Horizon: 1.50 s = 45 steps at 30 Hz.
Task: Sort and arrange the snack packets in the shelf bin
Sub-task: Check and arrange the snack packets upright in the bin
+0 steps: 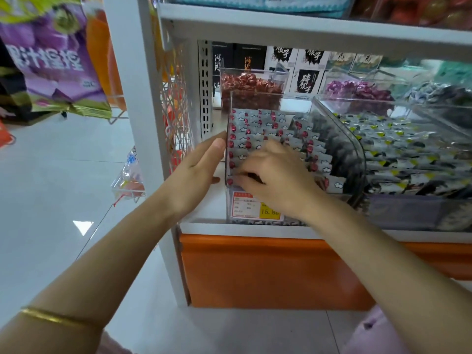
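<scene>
Left hand (196, 172): fingers straight and held together, laid flat against the outside of the left wall of the clear bin (229, 116). The thumb points toward the bin's lower front corner. It grips nothing. One gold bangle (56, 319) sits on that forearm.

Right hand (275, 180): reaches into the same bin from the front, palm down, with its fingers bent. The tips come down on the front-left snack packets (255, 129). The knuckles hide the tips, so it cannot be told whether they pinch a packet or only press on it.

The packets are small and silver-grey, each with a red dot and a white cloud mark. They stand overlapped in neat columns that step up toward the back of the bin. The left column, hard against the wall, shows at least seven red dots. The total is too overlapped to count.

The bin stands at the left end of a white shelf (255, 229), just inside the upright post. One price tag (255, 208), red-edged with a yellow patch, is on its front face below the right wrist.

Two more clear bins stand behind: one of red-wrapped sweets (250, 88) and one of purple-wrapped sweets (357, 89). One neighbouring bin (358, 154) touches on the right and holds packets with yellow marks.

Below the shelf runs one orange panel (255, 272). At upper left hangs one purple bag (51, 60).
</scene>
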Each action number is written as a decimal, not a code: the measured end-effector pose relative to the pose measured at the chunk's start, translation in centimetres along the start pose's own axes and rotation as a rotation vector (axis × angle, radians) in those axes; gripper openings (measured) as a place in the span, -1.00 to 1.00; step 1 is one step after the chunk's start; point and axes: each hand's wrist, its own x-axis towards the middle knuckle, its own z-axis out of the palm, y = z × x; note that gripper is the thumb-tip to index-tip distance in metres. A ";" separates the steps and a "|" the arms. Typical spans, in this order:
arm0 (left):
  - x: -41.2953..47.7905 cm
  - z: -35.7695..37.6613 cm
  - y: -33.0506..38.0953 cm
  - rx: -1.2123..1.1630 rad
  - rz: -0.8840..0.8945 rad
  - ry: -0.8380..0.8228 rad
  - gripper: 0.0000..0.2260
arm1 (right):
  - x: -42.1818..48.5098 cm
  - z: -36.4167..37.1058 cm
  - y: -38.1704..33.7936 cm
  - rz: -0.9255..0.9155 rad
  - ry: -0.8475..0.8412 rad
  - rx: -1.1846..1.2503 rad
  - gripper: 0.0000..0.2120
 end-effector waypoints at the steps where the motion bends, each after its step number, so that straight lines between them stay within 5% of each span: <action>1: 0.1 0.0 0.0 -0.008 -0.012 0.001 -0.70 | 0.1 -0.1 0.2 -0.009 -0.027 0.004 -0.74; 6: 0.5 -0.3 0.2 -0.051 -0.068 0.025 -0.63 | 2.5 -1.5 1.7 0.159 0.045 0.296 -0.78; 15: 0.6 -0.3 0.2 -0.037 -0.058 0.076 -0.68 | 3.6 -0.3 1.6 0.045 -0.010 0.049 -0.88; 20: 0.6 -0.4 0.1 0.028 -0.064 0.128 -0.62 | 2.7 -2.2 1.6 0.231 0.336 0.587 -0.95; 27: -0.1 -0.4 0.9 0.266 0.073 0.286 -0.75 | -0.9 -3.3 1.5 0.404 0.675 0.889 -0.89; 30: -0.8 0.1 1.4 0.262 0.100 0.217 -0.91 | -2.0 -3.2 1.2 0.508 0.671 1.208 -0.88; 34: -1.3 0.3 1.5 0.107 0.045 0.220 -0.86 | -3.2 -2.8 0.9 0.604 0.590 1.543 -0.89; 45: -1.1 0.5 1.4 -0.333 -0.162 0.347 -0.83 | -4.1 -2.5 1.1 0.736 0.416 1.815 -0.81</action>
